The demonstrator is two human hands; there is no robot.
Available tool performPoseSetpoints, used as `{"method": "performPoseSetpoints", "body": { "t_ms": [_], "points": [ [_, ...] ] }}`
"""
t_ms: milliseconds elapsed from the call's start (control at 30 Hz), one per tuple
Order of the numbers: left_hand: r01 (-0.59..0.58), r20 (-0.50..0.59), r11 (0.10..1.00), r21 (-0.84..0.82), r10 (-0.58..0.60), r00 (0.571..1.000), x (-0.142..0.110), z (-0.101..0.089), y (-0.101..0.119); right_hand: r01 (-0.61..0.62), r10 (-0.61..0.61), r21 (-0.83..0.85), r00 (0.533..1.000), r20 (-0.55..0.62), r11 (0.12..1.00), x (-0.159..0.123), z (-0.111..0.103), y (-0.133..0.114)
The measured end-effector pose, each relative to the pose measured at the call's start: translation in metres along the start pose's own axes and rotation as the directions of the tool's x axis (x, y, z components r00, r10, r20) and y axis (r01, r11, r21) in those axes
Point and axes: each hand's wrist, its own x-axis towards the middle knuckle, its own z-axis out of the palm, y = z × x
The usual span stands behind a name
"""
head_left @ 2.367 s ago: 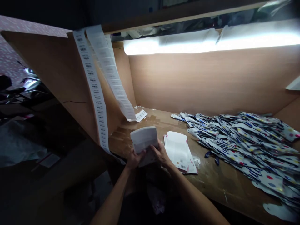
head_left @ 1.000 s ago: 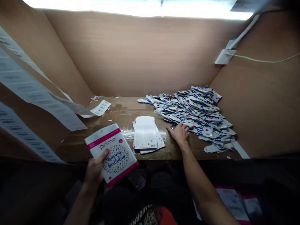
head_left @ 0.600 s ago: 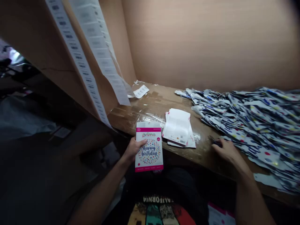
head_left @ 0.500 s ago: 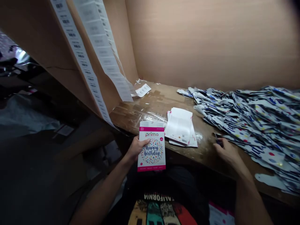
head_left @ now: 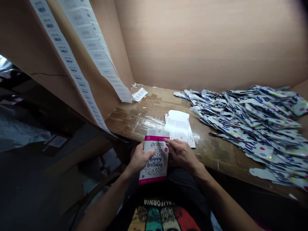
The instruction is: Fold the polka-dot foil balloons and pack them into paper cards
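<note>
Having left the edge of the spotted foil pile [head_left: 255,128], the right hand [head_left: 182,154] is now curling its fingers at the upper right edge of the prima "happy birthday" packet [head_left: 157,162] (I cannot tell what they are gripping, if anything). The left hand [head_left: 140,158] is pinching this white, pink-banded packet, thumb covering part of its dotted circle, other fingers hiding behind.

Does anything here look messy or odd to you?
A little. Small white scraps lie at the back left of the bench, like stray litter. The white packets are stacked askew, edges out of line, and the shiny printed pieces lie in a jumbled heap. The birthday packet in the left hand shows no visible damage.
</note>
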Motion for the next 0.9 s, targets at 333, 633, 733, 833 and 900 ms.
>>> {"method": "performPoseSetpoints", "body": {
  "t_ms": [333,633,733,833,900],
  "points": [
    [-0.027,0.122,0.999,-0.028,0.030,0.992,-0.017,0.000,0.001,0.013,0.128,-0.498,0.960,0.247,0.867,-0.007,0.004,-0.045],
    [-0.052,0.168,0.996,0.066,0.040,0.985,-0.024,-0.007,-0.012,0.022,0.216,-0.539,0.902,0.374,0.842,0.002,0.027,-0.055],
    [-0.051,0.198,0.996,0.079,0.034,0.980,-0.021,-0.011,-0.023,0.039,0.200,-0.447,0.858,0.474,0.894,0.006,0.020,-0.045],
    [0.002,0.161,1.000,0.020,-0.005,0.987,-0.018,-0.019,-0.034,-0.007,0.168,-0.329,0.869,0.466,0.944,0.008,0.007,-0.036],
    [0.028,0.146,0.999,-0.031,-0.023,0.989,-0.019,-0.023,-0.037,-0.046,0.169,-0.312,0.911,0.377,0.949,0.009,0.002,-0.034]
  ]
}}
